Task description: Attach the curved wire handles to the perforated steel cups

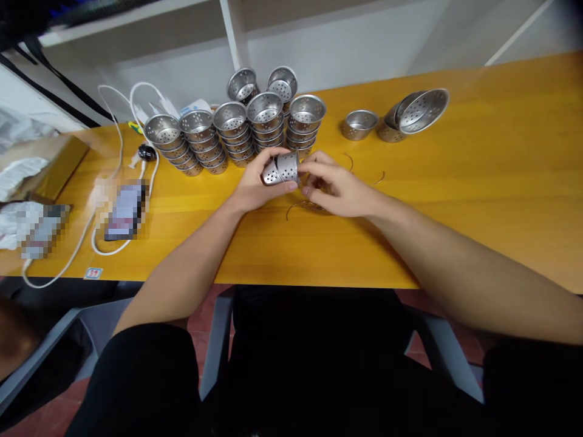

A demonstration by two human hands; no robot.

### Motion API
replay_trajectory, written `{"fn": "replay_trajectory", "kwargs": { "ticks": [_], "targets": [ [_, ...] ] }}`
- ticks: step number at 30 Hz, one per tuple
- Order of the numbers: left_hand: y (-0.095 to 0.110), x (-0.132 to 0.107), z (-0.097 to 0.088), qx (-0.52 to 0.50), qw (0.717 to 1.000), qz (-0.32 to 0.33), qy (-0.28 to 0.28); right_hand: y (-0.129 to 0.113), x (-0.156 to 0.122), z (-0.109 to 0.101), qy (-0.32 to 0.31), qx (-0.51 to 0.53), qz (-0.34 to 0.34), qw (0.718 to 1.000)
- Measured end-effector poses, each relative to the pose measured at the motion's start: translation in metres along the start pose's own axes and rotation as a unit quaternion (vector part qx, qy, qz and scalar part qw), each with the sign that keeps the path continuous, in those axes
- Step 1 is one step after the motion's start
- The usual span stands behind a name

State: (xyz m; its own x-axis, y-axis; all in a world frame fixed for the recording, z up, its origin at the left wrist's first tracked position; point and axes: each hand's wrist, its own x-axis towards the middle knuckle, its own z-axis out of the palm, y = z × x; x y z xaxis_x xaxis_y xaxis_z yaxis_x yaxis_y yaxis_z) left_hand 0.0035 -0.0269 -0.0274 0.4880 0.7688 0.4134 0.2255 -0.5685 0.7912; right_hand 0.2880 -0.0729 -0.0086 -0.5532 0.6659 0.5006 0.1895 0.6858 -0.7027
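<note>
The left hand [254, 187] is closed around a small perforated metal cup [280, 169], thumb underneath and fingers over the top. It holds the cup on its side just above the counter [478, 182], with the open end turned toward the right hand [339, 189]. The right hand's fingers are curled in, their tips meeting the cup's rim. Whether they pinch anything there cannot be told, since the fingers hide it. Thin bent wires [381, 177] lie on the counter around and under the right hand, one curving out below the wrist and others just beyond the knuckles. Directly behind the hands stand stacks [232, 130] of the same cups, nested and packed side by side in a row, with two more stacks leaning behind them. To the right of these a single cup [359, 124] sits upright, and further right a few nested cups [416, 112] lie tipped on their sides. At the left end of the counter a white cable [119, 136] loops around a blurred phone [125, 209].
</note>
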Motion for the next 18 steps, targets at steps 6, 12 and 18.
{"fn": "replay_trajectory", "kwargs": {
  "ticks": [6,12,18],
  "targets": [
    [0.001,-0.001,0.004,-0.016,0.999,0.012,-0.027,0.001,-0.002,-0.001,-0.035,0.012,-0.006,0.999],
    [0.003,-0.001,-0.002,0.068,0.997,0.038,0.009,0.009,-0.001,-0.006,0.02,0.017,0.042,0.999],
    [0.01,0.001,-0.005,0.096,0.994,0.049,0.003,0.011,0.004,-0.006,0.042,0.069,0.065,0.995]
  ]
}}
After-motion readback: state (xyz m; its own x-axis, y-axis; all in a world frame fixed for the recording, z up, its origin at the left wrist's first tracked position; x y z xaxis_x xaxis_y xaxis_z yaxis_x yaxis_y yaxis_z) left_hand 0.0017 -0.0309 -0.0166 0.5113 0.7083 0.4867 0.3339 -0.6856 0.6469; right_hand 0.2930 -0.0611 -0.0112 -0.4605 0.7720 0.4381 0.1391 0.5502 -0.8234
